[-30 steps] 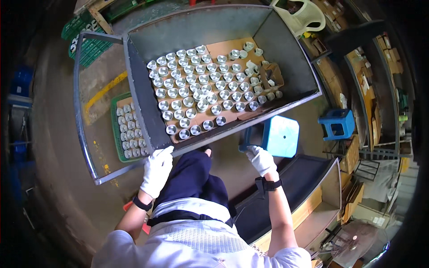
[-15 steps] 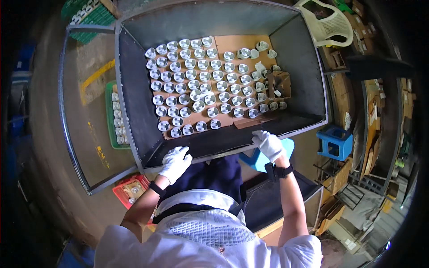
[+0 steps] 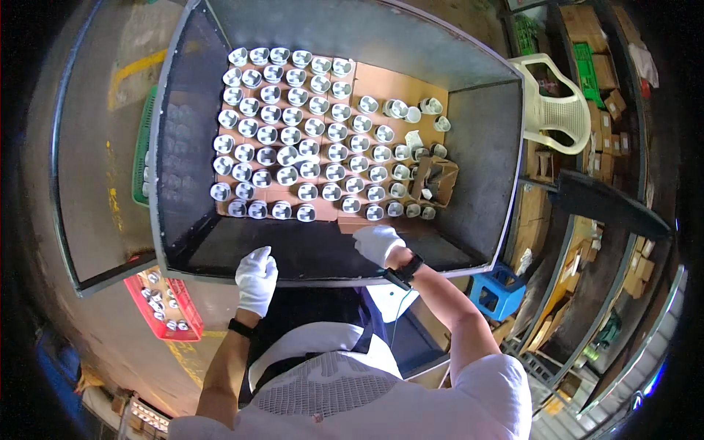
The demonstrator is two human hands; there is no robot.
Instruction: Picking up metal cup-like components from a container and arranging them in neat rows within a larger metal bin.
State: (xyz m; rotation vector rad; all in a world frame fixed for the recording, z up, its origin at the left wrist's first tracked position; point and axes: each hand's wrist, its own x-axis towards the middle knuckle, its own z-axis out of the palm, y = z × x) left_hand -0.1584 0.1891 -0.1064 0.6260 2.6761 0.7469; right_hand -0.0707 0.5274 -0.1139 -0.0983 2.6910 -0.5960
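Note:
Many silvery metal pistons (image 3: pixel 291 116) stand in rough rows on brown cardboard (image 3: pixel 367 81) inside a large dark metal box. My left hand (image 3: pixel 257 281), in a white glove, is over the box's front rim (image 3: pixel 308 281), its fingers curled in and nothing visible in them. Further right, my right hand (image 3: pixel 378 244), also gloved, hangs over the dark front strip inside the box, close to the nearest pistons and the cardboard's front edge. Its fingers are bent together; no object shows in them, though their undersides are hidden.
A small open carton (image 3: pixel 438 181) sits at the box's right side among pistons. Left of the box are a framed lid (image 3: pixel 64 169), a green crate (image 3: pixel 141 165) and a red crate (image 3: pixel 192 323). A blue stool (image 3: pixel 497 292), a pale plastic chair (image 3: pixel 561 99) and shelves stand right.
My right hand has gone from the front rim leftward to a place over the box's inside. My left hand's fingers have curled in. The whole view has turned and shifted.

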